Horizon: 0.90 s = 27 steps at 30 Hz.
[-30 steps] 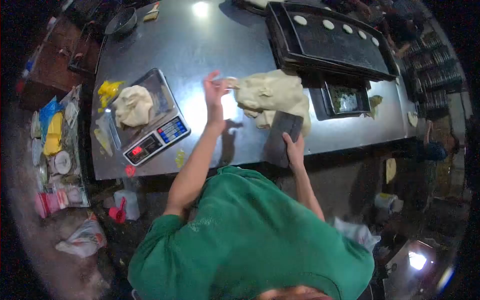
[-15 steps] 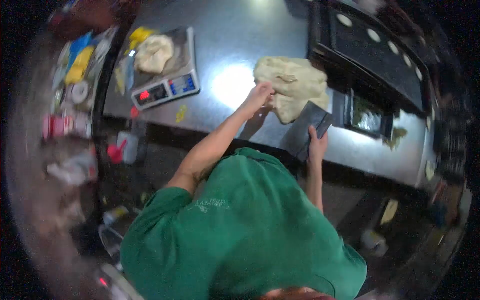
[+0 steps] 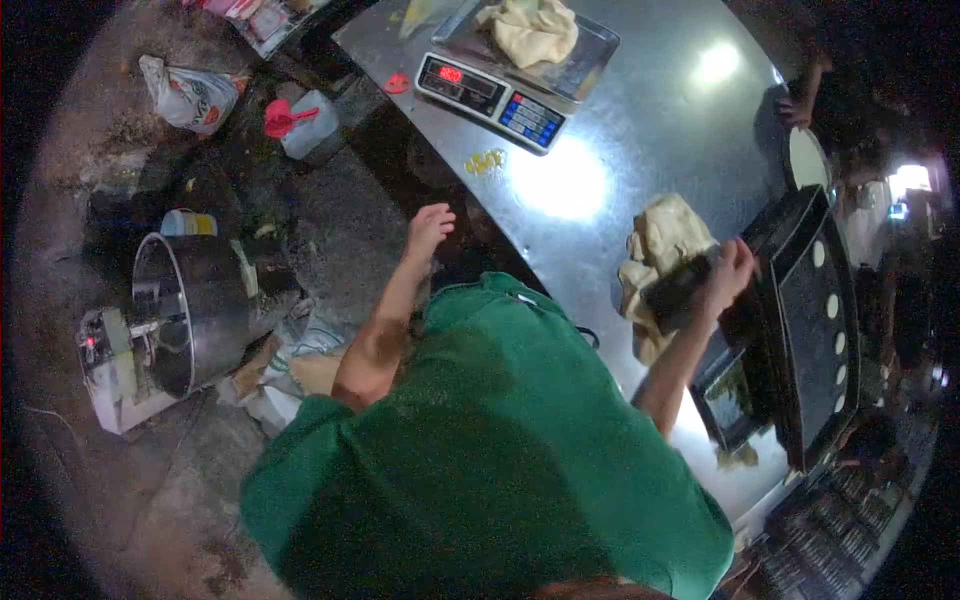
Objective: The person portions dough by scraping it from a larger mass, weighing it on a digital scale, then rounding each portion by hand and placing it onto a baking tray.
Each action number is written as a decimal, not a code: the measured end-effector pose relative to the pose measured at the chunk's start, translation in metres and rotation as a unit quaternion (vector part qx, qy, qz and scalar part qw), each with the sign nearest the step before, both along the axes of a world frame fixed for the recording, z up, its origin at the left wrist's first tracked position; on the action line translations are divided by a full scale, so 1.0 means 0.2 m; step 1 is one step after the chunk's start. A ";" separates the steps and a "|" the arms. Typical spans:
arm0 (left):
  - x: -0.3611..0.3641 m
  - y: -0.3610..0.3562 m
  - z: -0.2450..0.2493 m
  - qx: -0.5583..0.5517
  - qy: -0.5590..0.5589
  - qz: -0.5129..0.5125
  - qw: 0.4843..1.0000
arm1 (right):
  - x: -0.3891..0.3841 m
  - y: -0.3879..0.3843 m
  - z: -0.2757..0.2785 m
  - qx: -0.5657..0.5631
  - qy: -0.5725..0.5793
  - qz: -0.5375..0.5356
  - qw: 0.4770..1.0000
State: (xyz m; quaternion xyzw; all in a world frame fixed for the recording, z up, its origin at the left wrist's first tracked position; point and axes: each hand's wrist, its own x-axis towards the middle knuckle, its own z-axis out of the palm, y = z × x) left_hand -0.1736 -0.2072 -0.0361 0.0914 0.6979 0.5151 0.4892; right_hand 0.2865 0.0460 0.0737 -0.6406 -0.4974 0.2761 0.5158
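Note:
My right hand [image 3: 728, 278] is closed on a dark, flat dough scraper [image 3: 678, 292], which lies across the large mass of pale dough [image 3: 672, 228] and covers part of it. My left hand [image 3: 430, 232] hangs off the near edge of the metal table, with loosely bent fingers, some apart, and nothing visible in it. Farther along the table stands a digital scale [image 3: 490, 100] with red lit digits. A smaller lump of dough [image 3: 537, 32] rests on its metal pan.
Stacked black trays [image 3: 800, 330] with pale discs stand right of the dough. A small dark-framed tray [image 3: 728, 395] lies nearer. Another person's hand [image 3: 797, 108] is at the table's far side. On the floor are a large steel drum [image 3: 215, 310], a plastic jug [image 3: 312, 125] and a white bag [image 3: 195, 97].
My view has swung to the left. My left hand has left the dough and moved off the table. My right hand has brought the scraper up onto the dough.

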 end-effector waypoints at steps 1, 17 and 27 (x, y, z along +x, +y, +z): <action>-0.05 0.02 0.02 0.009 0.003 0.029 1.000 | -0.06 0.08 -0.12 0.050 -0.050 0.063 0.996; -0.76 1.30 0.51 0.222 0.481 -0.192 0.826 | -2.20 0.61 0.02 0.242 -0.455 0.412 0.751; -0.72 1.56 0.53 0.209 0.607 -0.343 0.686 | -2.41 0.80 -0.18 0.314 -0.526 0.239 0.753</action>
